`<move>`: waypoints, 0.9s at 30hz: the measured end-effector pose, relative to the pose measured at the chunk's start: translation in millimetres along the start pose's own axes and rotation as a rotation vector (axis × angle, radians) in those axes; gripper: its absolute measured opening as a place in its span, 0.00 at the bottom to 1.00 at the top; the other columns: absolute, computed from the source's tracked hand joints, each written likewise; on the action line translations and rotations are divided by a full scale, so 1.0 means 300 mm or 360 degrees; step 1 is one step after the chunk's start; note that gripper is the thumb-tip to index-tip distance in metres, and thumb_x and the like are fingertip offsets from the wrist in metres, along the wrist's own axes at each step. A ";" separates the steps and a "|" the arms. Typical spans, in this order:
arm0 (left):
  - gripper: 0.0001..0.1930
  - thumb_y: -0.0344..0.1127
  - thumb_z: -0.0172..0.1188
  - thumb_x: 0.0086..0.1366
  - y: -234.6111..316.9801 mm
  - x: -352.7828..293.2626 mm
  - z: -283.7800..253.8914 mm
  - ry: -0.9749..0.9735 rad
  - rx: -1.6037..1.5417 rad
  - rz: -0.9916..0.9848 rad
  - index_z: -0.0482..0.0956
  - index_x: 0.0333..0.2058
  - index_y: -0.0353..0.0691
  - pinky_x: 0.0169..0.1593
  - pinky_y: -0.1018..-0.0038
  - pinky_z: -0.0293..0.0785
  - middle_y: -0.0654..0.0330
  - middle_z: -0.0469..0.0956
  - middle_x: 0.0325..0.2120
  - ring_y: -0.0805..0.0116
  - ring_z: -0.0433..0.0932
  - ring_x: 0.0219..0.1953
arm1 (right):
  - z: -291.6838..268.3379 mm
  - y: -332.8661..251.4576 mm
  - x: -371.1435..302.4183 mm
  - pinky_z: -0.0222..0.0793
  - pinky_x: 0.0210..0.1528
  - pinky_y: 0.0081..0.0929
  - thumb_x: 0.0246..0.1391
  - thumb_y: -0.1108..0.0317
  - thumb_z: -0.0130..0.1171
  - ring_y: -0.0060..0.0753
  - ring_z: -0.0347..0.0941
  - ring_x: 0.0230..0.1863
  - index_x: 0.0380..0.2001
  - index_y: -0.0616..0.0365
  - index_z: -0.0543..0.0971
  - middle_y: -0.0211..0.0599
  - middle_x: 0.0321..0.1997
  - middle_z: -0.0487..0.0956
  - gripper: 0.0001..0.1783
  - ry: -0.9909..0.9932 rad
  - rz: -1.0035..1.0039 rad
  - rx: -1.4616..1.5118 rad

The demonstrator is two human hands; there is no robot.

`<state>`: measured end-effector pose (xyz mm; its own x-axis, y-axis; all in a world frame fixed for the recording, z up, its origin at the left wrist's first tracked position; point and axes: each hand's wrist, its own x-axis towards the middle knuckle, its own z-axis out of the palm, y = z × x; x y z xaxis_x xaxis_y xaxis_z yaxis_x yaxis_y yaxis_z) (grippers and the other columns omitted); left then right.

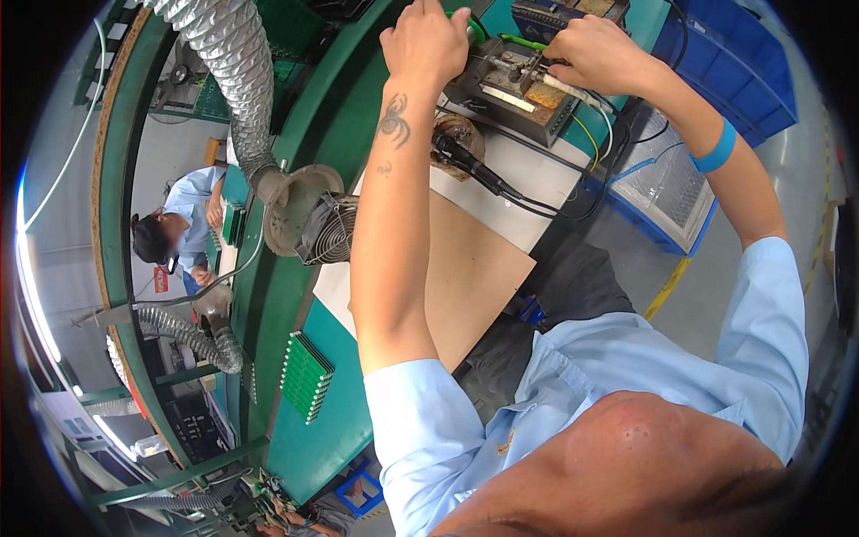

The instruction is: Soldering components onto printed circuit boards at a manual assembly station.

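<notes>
Both my arms reach to the far edge of the bench. My left hand [422, 46] is closed beside a round green piece [472, 29]; what its fingers hold is hidden. My right hand [598, 55] is curled with its fingertips over a metal machine [514, 89] with a block and clamp parts on top. A thin bright green stick-like tool [521, 41] runs toward these fingers, and a white handle-like piece with wires [565, 88] lies just under them. Whether the right hand grips either is unclear. Nearer me, a black corded handle [458, 152] rests over a round brown-stained holder [465, 134].
A tan board [474, 268] lies on the bench. Left stand a small fan [331, 228] and a silver duct hose [228, 72]. A stack of green circuit boards [307, 376] sits on the green mat. Blue crates [734, 67] stand right; another person [183, 228] works across.
</notes>
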<state>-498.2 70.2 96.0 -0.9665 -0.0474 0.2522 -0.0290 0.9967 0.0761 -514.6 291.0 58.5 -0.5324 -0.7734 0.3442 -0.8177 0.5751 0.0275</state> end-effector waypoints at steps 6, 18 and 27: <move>0.23 0.53 0.48 0.70 -0.037 -0.032 0.116 0.0030 0.0370 0.0062 0.82 0.37 0.38 0.44 0.58 0.75 0.47 0.84 0.33 0.46 0.83 0.36 | -0.005 -0.005 0.000 0.74 0.27 0.30 0.50 0.68 0.63 0.43 0.76 0.20 0.27 0.63 0.85 0.42 0.23 0.81 0.08 -0.0015 0.0003 0.0012; 0.24 0.57 0.57 0.64 -0.109 -0.007 0.107 0.0166 -0.0026 0.0003 0.83 0.36 0.38 0.42 0.57 0.76 0.49 0.84 0.32 0.47 0.83 0.34 | 0.018 -0.013 0.007 0.74 0.27 0.31 0.51 0.68 0.63 0.43 0.76 0.21 0.28 0.64 0.85 0.42 0.24 0.82 0.08 0.0030 0.0039 0.0031; 0.23 0.52 0.68 0.56 -0.050 -0.011 0.134 0.0078 0.0066 -0.0065 0.82 0.38 0.36 0.45 0.59 0.77 0.50 0.85 0.32 0.50 0.84 0.35 | -0.012 -0.007 0.008 0.76 0.30 0.31 0.52 0.67 0.64 0.47 0.78 0.24 0.29 0.62 0.85 0.43 0.25 0.82 0.09 -0.0132 0.0067 -0.0035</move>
<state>-504.7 58.2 55.3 -0.9506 -0.0904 0.2968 -0.0799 0.9957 0.0474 -513.4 288.9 62.6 -0.5833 -0.7672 0.2669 -0.7896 0.6126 0.0355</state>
